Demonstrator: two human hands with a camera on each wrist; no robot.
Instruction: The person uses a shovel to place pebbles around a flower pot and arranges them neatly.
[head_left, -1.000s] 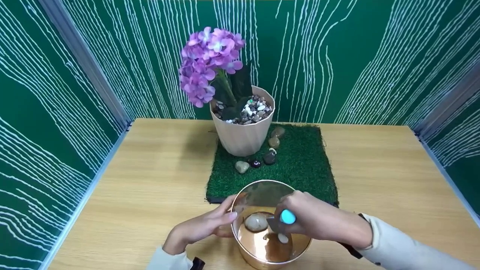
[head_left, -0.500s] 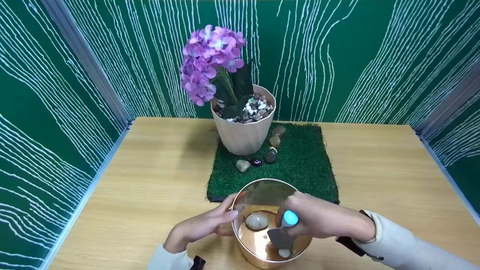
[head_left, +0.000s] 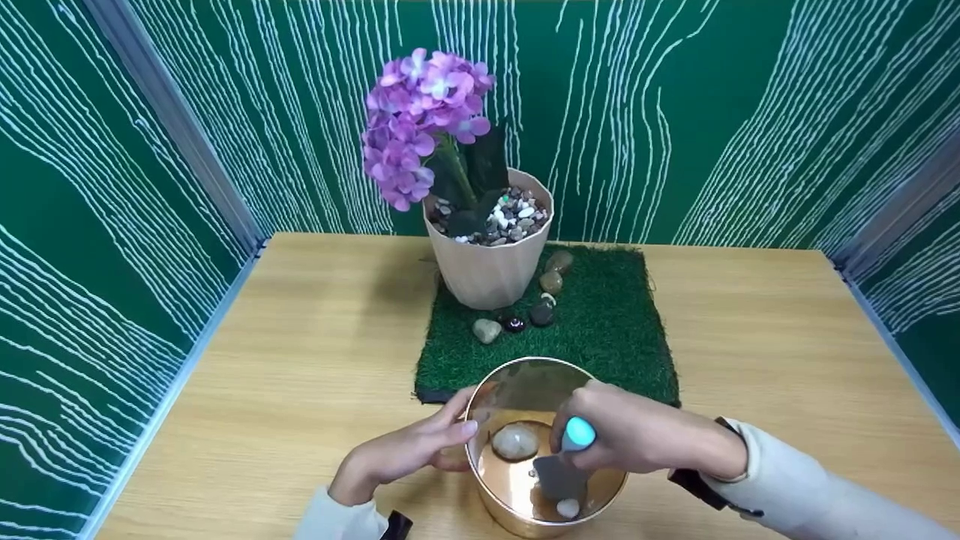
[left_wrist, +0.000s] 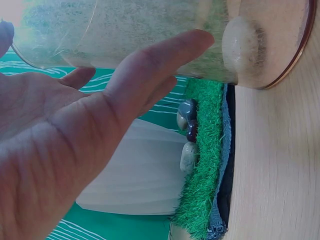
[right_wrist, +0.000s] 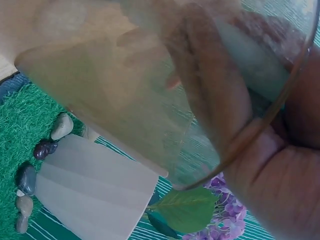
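Note:
In the head view, a see-through amber tub with a gold rim stands on the table. My left hand holds its left side, thumb on the near wall and fingers toward the far side. Inside the tub, my right hand grips a small trowel-like tool with a turquoise handle and flat grey blade. The blade points down at a small white pebble on the tub's floor. A large pale stone lies left of the blade. In the right wrist view, the tub's wall partly veils my right hand.
Behind the tub lies a green turf mat. On it stands a ribbed beige pot with a purple flower and gravel. Several stones curve round the pot, including a heart-shaped one. Green patterned panels border the wooden table.
The tool's blade has swung from beside the large stone toward the near side of the tub. The small white pebble has slid the same way. My left hand keeps its place.

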